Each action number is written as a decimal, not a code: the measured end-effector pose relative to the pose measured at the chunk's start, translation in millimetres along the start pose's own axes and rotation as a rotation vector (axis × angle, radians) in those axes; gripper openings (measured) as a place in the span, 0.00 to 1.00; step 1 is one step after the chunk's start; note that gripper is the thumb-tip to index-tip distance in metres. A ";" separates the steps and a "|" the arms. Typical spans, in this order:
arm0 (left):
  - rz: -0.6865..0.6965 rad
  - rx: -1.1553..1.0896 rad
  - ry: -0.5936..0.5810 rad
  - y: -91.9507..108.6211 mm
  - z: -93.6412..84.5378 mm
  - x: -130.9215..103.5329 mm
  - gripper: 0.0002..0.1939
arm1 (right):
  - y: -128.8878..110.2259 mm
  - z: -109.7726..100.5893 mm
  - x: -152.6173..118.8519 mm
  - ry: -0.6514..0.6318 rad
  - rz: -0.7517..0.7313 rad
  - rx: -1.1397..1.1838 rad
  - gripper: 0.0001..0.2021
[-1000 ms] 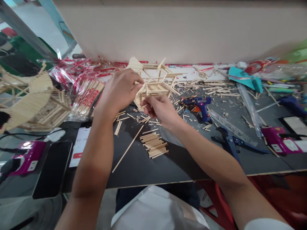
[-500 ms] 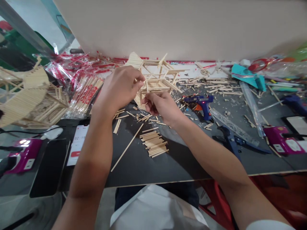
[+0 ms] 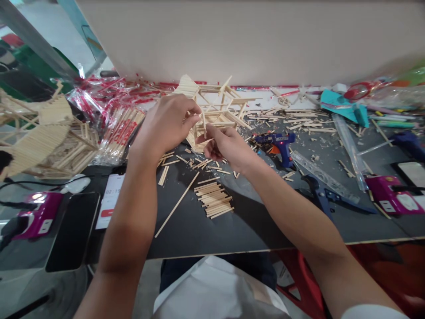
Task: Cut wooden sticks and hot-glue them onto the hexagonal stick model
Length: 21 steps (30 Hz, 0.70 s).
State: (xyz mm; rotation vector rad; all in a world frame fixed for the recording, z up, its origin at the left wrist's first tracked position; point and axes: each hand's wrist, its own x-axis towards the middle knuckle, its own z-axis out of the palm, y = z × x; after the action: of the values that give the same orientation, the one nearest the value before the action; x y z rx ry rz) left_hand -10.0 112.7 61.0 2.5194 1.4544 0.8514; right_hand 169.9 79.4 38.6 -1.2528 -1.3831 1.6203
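Note:
A small frame of glued wooden sticks [image 3: 229,116] stands at the back of the table, partly hidden behind my hands. My left hand [image 3: 169,122] is closed, thumb and forefinger pinching the upper part of a short upright wooden stick [image 3: 203,122] at the frame's front side. Just below and to the right, my right hand [image 3: 226,146] has its thumb and forefinger apart around the stick's lower end; whether they touch it is hard to tell. A row of cut sticks [image 3: 214,199] lies in front of me, beside one long stick [image 3: 177,204].
A blue glue gun [image 3: 280,144] lies right of my hands, near a blue cutter [image 3: 318,195] and clear ruler [image 3: 322,173]. Left are wrapped chopsticks [image 3: 121,128], a larger stick model [image 3: 49,128], phones [image 3: 73,230] and a purple power adapter [image 3: 38,215]. Stick scraps litter the back.
My right thumb has lifted slightly up and away from the forefinger, widening the gap between them. My left hand keeps its pinch in nearly the same place. The view has shifted slightly.

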 end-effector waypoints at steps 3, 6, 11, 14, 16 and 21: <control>0.000 -0.012 -0.024 0.5 -3.8 -1.3 0.07 | -14.1 -25.2 -11.2 -0.024 -0.095 -0.392 0.22; -0.025 0.036 -0.128 5.7 -10.4 -3.4 0.12 | -31.4 -64.0 -26.2 0.060 -0.114 -0.861 0.19; 0.025 0.109 -0.235 17.1 -14.0 -6.8 0.21 | -45.4 -119.1 -47.5 0.047 0.038 -1.185 0.23; 0.013 0.170 -0.251 20.2 -12.3 -7.8 0.22 | -46.6 -133.1 -55.2 -0.061 0.012 -1.116 0.25; 0.004 0.190 -0.259 21.3 -12.0 -8.8 0.22 | -47.3 -136.9 -57.8 -0.077 0.027 -1.092 0.26; 0.017 0.226 -0.293 26.8 -12.2 -12.5 0.24 | -51.5 -148.0 -60.2 -0.048 0.194 -1.211 0.23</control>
State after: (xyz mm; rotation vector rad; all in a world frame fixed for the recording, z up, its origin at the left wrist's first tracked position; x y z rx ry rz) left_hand -0.7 85.9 75.7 2.6745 1.5041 0.3133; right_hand 323.6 86.3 105.8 -2.0163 -2.4624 0.8117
